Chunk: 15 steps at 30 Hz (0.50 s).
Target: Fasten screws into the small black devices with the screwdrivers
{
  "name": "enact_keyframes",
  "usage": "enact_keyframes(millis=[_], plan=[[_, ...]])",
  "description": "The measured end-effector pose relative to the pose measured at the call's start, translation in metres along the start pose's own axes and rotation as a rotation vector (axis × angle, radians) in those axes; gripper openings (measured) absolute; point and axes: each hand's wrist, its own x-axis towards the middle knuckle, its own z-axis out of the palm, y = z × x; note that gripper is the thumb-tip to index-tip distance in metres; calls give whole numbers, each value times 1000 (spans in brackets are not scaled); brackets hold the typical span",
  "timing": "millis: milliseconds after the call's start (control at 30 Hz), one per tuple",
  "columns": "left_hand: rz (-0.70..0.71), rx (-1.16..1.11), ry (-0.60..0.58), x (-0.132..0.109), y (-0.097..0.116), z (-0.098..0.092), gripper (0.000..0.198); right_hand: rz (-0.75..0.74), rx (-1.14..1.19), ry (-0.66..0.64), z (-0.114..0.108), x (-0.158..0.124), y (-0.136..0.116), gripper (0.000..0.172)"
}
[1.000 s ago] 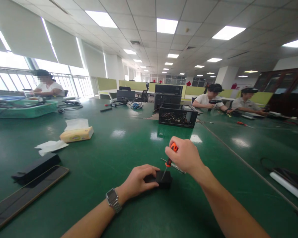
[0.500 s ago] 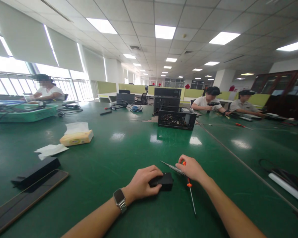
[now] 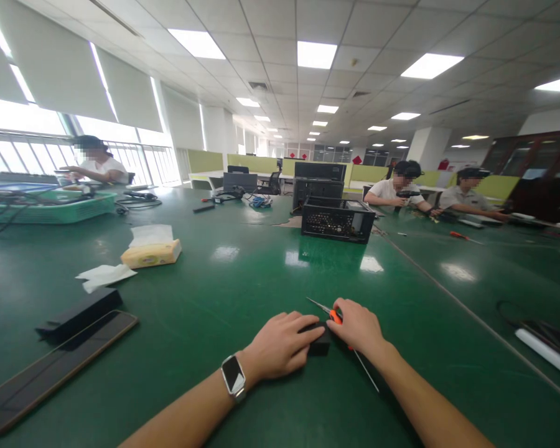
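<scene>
My left hand [image 3: 284,345] rests over a small black box [image 3: 320,345] on the green table, fingers across its top and thumb along the near side; much of the box is hidden. Right beside it, my right hand [image 3: 357,326] is closed around the orange handle of a screwdriver [image 3: 366,371], whose long thin shaft points down to the right. Past the fingertips a slim silver pointed tool [image 3: 317,303] shows, its rear end covered by the hand and handle.
At left lie a phone-like dark slab [image 3: 60,370], a black angled piece [image 3: 81,316], tissue [image 3: 105,275] and a tissue pack [image 3: 152,254]. Ahead stands an open black computer case [image 3: 336,221]. A green basket [image 3: 74,210] holds cables. Several people sit around the table.
My left fingers have slid farther over the box top. My right hand has moved closer to the box and closed on the screwdriver, whose orange handle has shifted left.
</scene>
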Motion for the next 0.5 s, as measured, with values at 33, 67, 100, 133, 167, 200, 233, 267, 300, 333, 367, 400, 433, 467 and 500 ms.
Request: enact_keyframes(millis=[33, 67, 100, 133, 167, 200, 233, 267, 300, 333, 367, 400, 433, 467, 500], plan=[[12, 15, -5, 1, 2, -2, 47, -3, -5, 7, 1, 0, 0, 26], [16, 26, -10, 2, 4, -4, 47, -11, -11, 17, 2, 1, 0, 26], [13, 34, -16, 4, 6, -5, 46, -22, -16, 33, 4, 1, 0, 26], [3, 41, -24, 6, 8, -7, 43, -35, -21, 51, 5, 2, 0, 25], [-12, 47, -32, 8, 11, -9, 40, -44, -24, 63, 6, 3, 0, 25], [-28, 55, -38, 9, 13, -10, 38, -47, -22, 66, 7, 4, 0, 25], [-45, 63, -44, 11, 14, -11, 37, -42, -12, 57, 8, 5, 0, 25], [-61, 71, -50, 12, 15, -11, 37, -31, 4, 40, 8, 5, 0, 25], [-77, 76, -56, 12, 15, -12, 38, -20, 23, 20, 8, 6, 0, 26], [-95, 77, -64, 12, 15, -12, 39, -10, 43, 1, 8, 6, -1, 27], [-111, 73, -72, 11, 15, -13, 39, 1, 58, -13, 8, 6, -1, 29], [-126, 69, -80, 10, 14, -13, 38, 9, 67, -24, 7, 7, -1, 31], [-137, 64, -86, 8, 13, -14, 37, 15, 69, -32, 7, 7, -1, 34], [-145, 60, -90, 7, 12, -15, 36, 20, 67, -33, 7, 7, -1, 36], [-147, 56, -89, 5, 12, -15, 35, 25, 63, -32, 6, 7, -1, 38]])
